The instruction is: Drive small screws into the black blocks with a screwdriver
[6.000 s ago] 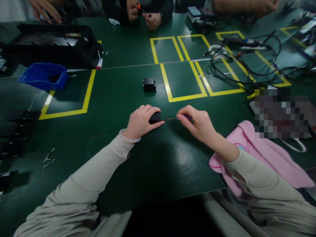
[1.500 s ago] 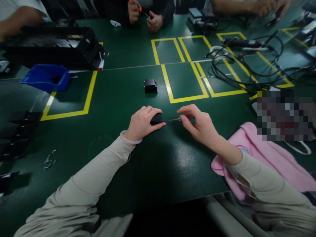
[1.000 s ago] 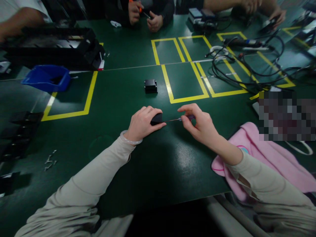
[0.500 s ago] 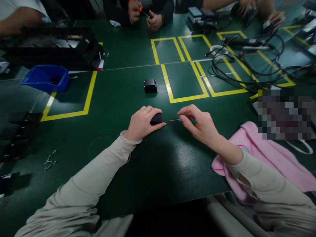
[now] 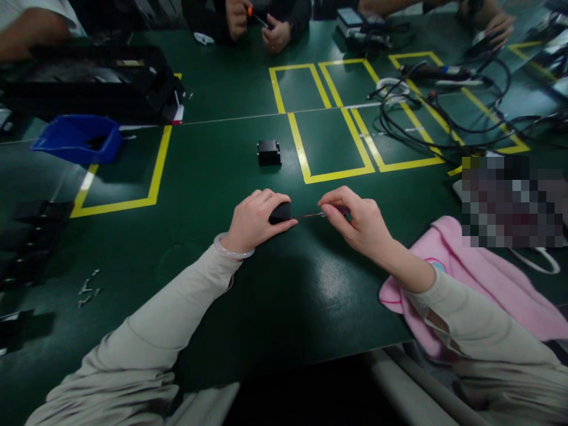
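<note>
My left hand (image 5: 257, 219) is closed around a small black box-shaped part (image 5: 280, 213) on the green table; the palm and fingers cover much of it. My right hand (image 5: 350, 216) grips a screwdriver (image 5: 309, 215) by its handle, which the fingers partly hide. Its thin shaft lies level and points left, with the tip at the right end of the black part. Whether the tip sits in a screw I cannot tell. Farther back on the table is a similar black block (image 5: 268, 152) with small metal bits at its sides.
At left are a blue bin (image 5: 80, 139), black parts (image 5: 31, 236) and loose screws (image 5: 89, 288). A long black tray (image 5: 93, 83) stands behind. Cables (image 5: 444, 127) lie far right, a pink cloth (image 5: 461, 266) near my right arm. Across the table, a co-worker's hands (image 5: 257, 26) hold an orange-handled tool.
My hands, the black part and the screwdriver keep almost the same pose. The whole view has shifted slightly. A co-worker's hand at the far right has moved.
</note>
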`<state>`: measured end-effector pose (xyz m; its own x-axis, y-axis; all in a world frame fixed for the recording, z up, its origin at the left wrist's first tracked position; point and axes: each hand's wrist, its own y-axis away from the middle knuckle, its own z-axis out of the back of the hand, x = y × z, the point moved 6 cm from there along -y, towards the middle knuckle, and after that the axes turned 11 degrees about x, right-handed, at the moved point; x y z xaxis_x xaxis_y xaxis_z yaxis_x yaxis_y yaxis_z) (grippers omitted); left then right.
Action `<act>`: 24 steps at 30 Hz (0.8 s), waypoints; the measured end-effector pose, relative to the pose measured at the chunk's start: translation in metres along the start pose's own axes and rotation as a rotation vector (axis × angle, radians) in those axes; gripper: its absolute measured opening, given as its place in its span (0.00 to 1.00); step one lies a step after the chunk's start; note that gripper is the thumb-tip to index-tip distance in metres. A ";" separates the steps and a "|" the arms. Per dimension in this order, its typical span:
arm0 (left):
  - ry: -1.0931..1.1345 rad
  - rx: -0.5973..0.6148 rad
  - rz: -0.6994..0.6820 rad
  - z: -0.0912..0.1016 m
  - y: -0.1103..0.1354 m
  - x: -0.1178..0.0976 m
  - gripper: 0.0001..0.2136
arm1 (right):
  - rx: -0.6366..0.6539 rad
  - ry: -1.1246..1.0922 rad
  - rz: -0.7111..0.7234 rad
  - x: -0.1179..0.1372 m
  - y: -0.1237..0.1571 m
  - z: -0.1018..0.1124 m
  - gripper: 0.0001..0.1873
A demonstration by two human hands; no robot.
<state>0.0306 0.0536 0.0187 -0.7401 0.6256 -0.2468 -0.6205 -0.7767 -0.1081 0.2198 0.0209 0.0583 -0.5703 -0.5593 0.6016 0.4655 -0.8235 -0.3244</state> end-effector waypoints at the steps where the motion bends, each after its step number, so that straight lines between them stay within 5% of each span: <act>1: -0.001 0.000 0.000 0.000 0.000 0.000 0.22 | -0.008 -0.005 0.001 0.000 0.000 0.001 0.07; 24: 0.005 0.003 0.003 -0.002 0.000 0.002 0.21 | 0.042 -0.049 -0.031 -0.002 -0.002 0.000 0.07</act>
<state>0.0294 0.0547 0.0162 -0.7409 0.6227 -0.2517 -0.6188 -0.7785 -0.1048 0.2201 0.0239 0.0579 -0.5513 -0.5276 0.6463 0.4768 -0.8349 -0.2749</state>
